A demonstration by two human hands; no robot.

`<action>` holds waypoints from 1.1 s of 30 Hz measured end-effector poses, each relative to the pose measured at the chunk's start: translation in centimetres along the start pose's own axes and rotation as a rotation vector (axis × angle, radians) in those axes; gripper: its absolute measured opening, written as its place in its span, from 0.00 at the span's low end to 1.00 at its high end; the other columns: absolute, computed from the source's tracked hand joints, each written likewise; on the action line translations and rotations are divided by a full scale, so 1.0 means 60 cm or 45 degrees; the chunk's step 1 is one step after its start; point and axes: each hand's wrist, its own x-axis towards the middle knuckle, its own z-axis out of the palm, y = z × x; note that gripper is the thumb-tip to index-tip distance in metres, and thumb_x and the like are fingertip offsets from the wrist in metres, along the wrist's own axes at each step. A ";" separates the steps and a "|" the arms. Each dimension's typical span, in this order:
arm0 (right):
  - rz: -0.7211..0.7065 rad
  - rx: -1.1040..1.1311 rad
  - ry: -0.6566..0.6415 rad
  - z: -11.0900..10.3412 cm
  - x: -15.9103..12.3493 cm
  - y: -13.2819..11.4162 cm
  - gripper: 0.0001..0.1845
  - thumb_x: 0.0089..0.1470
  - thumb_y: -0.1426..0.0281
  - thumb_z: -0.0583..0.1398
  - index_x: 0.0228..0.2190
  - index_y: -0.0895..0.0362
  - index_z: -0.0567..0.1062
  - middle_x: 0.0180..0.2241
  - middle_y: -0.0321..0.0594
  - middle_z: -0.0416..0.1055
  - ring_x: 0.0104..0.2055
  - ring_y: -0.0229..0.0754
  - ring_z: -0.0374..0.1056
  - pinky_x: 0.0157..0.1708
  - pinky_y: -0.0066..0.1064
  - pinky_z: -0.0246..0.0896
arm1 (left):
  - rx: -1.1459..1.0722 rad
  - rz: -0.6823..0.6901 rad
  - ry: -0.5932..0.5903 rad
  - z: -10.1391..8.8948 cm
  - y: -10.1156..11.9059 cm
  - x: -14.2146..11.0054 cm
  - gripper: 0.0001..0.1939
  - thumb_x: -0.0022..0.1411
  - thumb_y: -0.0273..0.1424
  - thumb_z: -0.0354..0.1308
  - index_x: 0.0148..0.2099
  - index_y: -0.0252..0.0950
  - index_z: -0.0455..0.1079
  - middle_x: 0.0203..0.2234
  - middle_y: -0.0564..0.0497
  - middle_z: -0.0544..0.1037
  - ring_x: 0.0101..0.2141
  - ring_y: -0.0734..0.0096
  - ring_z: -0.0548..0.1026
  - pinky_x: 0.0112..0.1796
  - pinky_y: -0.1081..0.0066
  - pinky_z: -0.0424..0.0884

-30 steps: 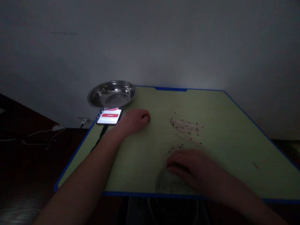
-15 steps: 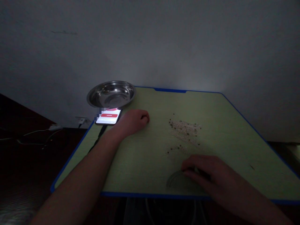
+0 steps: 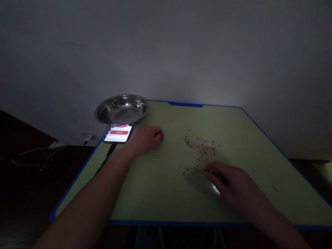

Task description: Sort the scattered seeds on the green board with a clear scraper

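My right hand pinches the edge of a clear, see-through shallow dish between thumb and fingers. The dish is tilted and sits low over the near part of the table; whether it touches the surface I cannot tell. Just beyond it lies a spread of pale grains mixed with dark specks, some of them close to the dish's rim. My left hand rests on the table left of the grains, loosely curled into a fist with nothing visible in it.
A steel basin stands at the table's back left corner. In front of it lies a phone with a lit screen, and a dark cable runs beside my left forearm. The green table has a blue edge; a wall rises behind.
My right hand has moved forward with the clear dish, from near the table's front edge toward the grains. My left hand keeps its place by the phone. The camera view has shifted slightly.
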 end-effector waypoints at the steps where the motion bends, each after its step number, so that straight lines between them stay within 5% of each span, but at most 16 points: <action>1: 0.005 -0.025 0.017 -0.005 0.002 0.008 0.09 0.60 0.67 0.54 0.34 0.53 0.74 0.26 0.36 0.74 0.28 0.41 0.70 0.27 0.32 0.60 | -0.006 0.007 0.001 0.000 0.000 0.000 0.16 0.55 0.31 0.45 0.35 0.38 0.75 0.30 0.49 0.79 0.30 0.68 0.73 0.32 0.69 0.64; 9: -0.049 -0.190 0.124 -0.011 0.035 0.006 0.10 0.59 0.67 0.54 0.33 0.54 0.74 0.26 0.37 0.75 0.27 0.42 0.70 0.26 0.32 0.59 | -0.019 0.023 -0.001 0.003 -0.006 0.001 0.16 0.55 0.31 0.45 0.35 0.38 0.75 0.30 0.49 0.79 0.31 0.67 0.73 0.33 0.69 0.65; 16: -0.133 0.055 -0.133 -0.015 0.029 -0.006 0.09 0.60 0.68 0.54 0.34 0.52 0.74 0.30 0.36 0.76 0.31 0.40 0.71 0.31 0.31 0.61 | 0.009 0.019 -0.006 0.002 -0.004 0.001 0.16 0.55 0.31 0.45 0.35 0.38 0.75 0.31 0.50 0.79 0.31 0.68 0.74 0.33 0.69 0.65; 33: -0.176 0.075 -0.109 -0.006 0.038 -0.040 0.08 0.59 0.70 0.54 0.33 0.52 0.73 0.29 0.34 0.75 0.30 0.39 0.70 0.30 0.29 0.59 | -0.009 0.014 -0.001 0.005 -0.004 0.000 0.16 0.55 0.31 0.45 0.35 0.38 0.75 0.31 0.49 0.79 0.31 0.67 0.74 0.33 0.68 0.65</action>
